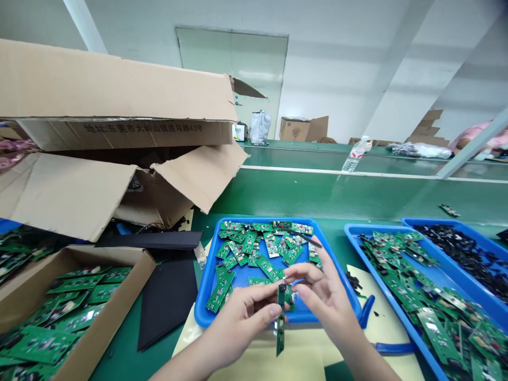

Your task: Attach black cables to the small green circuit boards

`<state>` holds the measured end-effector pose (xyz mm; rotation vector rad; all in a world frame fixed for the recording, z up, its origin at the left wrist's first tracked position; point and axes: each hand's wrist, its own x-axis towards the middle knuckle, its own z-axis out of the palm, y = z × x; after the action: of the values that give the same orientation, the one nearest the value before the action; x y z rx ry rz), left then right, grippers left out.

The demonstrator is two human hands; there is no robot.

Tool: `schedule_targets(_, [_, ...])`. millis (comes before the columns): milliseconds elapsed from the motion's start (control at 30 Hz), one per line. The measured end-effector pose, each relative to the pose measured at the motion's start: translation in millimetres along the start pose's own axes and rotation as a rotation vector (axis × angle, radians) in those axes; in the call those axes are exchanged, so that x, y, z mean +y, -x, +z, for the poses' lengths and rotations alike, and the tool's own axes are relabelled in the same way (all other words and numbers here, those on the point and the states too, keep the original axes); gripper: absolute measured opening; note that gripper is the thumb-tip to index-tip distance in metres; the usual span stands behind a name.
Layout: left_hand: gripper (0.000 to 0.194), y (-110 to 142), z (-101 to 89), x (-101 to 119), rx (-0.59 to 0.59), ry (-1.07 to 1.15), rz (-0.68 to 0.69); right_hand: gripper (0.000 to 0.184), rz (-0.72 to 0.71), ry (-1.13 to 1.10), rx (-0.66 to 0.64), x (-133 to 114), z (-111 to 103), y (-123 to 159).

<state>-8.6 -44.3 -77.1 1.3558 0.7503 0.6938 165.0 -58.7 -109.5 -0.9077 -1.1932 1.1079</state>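
Note:
My left hand (254,312) pinches a narrow green circuit board (280,333) between thumb and fingers, over the near edge of a blue tray (200,309). The board is turned edge-on and hangs downward, with a small black part (282,288) near its top. My right hand (325,293) is at that upper end, its thumb and a bent finger close together beside the black part. Whatever sits between those fingertips is too small to make out. The right index finger is raised, its tip beside a thin dark strip (307,238). Loose circuit boards (268,267) lie in the tray.
On the right, one blue tray (351,230) holds circuit boards and another (408,222) holds black parts. Blue-handled pliers (392,348) lie on yellowish paper. Leftward are a carton of boards (138,259), black sheets (169,301) and a large open carton (119,87). A water bottle (354,156) stands behind.

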Motion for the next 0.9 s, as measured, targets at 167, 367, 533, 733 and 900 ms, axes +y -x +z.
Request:
schedule_targets(167, [0.040, -2.7, 3.1, -7.7, 0.036, 0.153, -0.067, 0.064, -0.180, 0.324, -0.029, 12.1, 7.5, 4.0])
schedule_targets(367, [0.044, -6.2, 1.0, -15.6, 0.039, 0.089, -0.070, 0.057, -0.232, 0.417, -0.041, 10.8, 12.1, -1.1])
schedule_targets(533, [0.052, -10.7, -5.2, -33.5, 0.065, 0.079, -0.076, 0.059, -0.265, 0.466, -0.046, 0.5, 4.9, -14.8])
schedule_targets(733, [0.054, -13.5, -12.5, -33.3, 0.153, 0.094, -0.053, 0.066, -0.126, 0.814, 0.156, -44.4, -74.1, -24.1])
schedule_targets(900, [0.047, -11.8, -13.2, -27.8, 0.207, 0.081, 0.001, 0.074, 0.065, 1.276, 0.562, -41.9, -177.2, -10.8])
